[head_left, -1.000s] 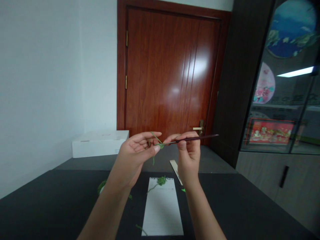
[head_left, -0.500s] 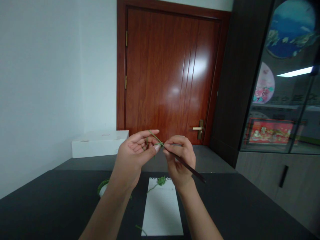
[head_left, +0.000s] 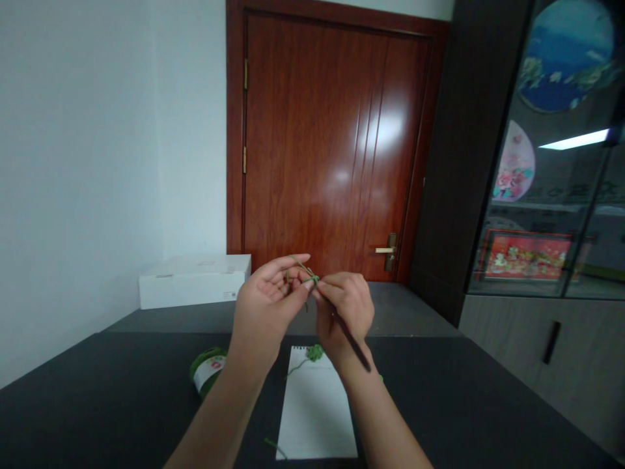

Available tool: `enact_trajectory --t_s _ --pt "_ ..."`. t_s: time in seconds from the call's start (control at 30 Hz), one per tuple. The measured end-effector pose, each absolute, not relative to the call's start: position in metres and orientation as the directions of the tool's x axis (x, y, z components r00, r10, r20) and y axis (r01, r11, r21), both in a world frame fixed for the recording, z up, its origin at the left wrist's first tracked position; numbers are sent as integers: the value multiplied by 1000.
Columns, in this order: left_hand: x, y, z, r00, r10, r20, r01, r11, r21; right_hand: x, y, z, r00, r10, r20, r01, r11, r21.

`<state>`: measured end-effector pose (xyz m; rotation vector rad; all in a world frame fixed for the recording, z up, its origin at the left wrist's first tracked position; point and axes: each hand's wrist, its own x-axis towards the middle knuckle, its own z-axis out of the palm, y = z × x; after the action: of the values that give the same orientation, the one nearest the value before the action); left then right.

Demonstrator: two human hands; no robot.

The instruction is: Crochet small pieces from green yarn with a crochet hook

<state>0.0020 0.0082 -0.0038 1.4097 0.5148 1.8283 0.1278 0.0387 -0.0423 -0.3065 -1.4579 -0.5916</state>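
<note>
My left hand (head_left: 271,290) pinches a small piece of green yarn work (head_left: 312,280) between thumb and fingers, with a strand running over its raised index finger. In my right hand (head_left: 349,306) is a dark crochet hook (head_left: 354,342), held like a pen, its handle slanting down over the wrist. The hook's tip meets the yarn at the left fingertips; the small loops there are hard to make out. Below the hands a small green crocheted piece (head_left: 315,352) with a yarn tail lies at the top of a white notepad (head_left: 317,410).
A ball of green yarn (head_left: 208,370) with a paper band sits left of the notepad, partly behind my left forearm. A loose green strand (head_left: 276,448) crosses the pad's lower left corner. Farther back stands a white box (head_left: 190,286) on the dark table (head_left: 122,397).
My right hand has turned and shifted slightly left, so the hook's handle points more steeply down. My left hand has stayed nearly still. More of the yarn ball shows.
</note>
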Motion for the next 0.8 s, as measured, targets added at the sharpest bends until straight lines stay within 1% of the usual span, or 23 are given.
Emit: enact_trajectory --t_s 0.07,0.1,0.13,0.17,0.2,0.23,0.27,0.3,0.33,0.4,0.47,0.53,0.57,0.63,0.67,0.7,0.73,0.77,0.8 --pt "2 8 -5 -125 715 688 -201 -697 688 127 33 -40 96 -127 987 553 831 53" --pt "1 8 -5 -106 712 694 -175 -700 692 127 31 -39 154 -75 985 536 844 -19" --pt "-1 9 -5 -83 718 691 -168 -694 700 126 30 -37 222 -4 975 484 869 -107" --pt "-3 10 -5 -55 729 682 -175 -680 712 126 30 -36 291 94 952 390 897 -208" --pt "-5 11 -5 -25 743 669 -191 -661 726 125 31 -34 345 215 914 247 918 -309" --pt "-7 11 -5 6 756 655 -213 -639 739 125 32 -32 368 343 864 63 918 -391" --pt "-10 12 -4 36 768 639 -238 -614 752 125 35 -31 356 458 815 -125 887 -444" --pt "-11 13 -4 67 780 622 -263 -587 765 125 37 -30 322 549 771 -295 832 -470" --pt "-13 13 -3 95 790 606 -289 -560 776 125 39 -29 270 619 738 -427 764 -484" --pt "-13 13 -2 130 800 586 -328 -523 786 124 40 -28 151 705 693 -583 630 -513" --pt "-12 12 -2 128 798 589 -344 -521 781 123 40 -26 32 742 670 -637 531 -558" --pt "-10 11 -2 105 792 601 -345 -538 769 121 39 -25 -43 739 673 -632 501 -591" --pt "-9 11 -3 91 791 605 -341 -546 765 120 39 -25 -46 721 691 -619 523 -586" --pt "-8 10 -4 61 789 611 -335 -560 757 119 40 -26 13 641 767 -561 640 -525" --pt "-7 10 -4 46 788 614 -331 -568 754 119 41 -27 65 574 816 -501 726 -471" --pt "-7 10 -4 30 786 618 -327 -576 749 120 41 -28 120 483 867 -406 821 -401" --pt "-7 10 -4 17 782 623 -327 -584 742 122 42 -29 156 368 916 -270 909 -319" --pt "-7 9 -4 10 778 628 -336 -589 735 125 42 -31 169 241 956 -105 968 -226" --pt "-6 9 -4 13 777 630 -356 -585 729 128 42 -32 156 117 981 66 990 -128"
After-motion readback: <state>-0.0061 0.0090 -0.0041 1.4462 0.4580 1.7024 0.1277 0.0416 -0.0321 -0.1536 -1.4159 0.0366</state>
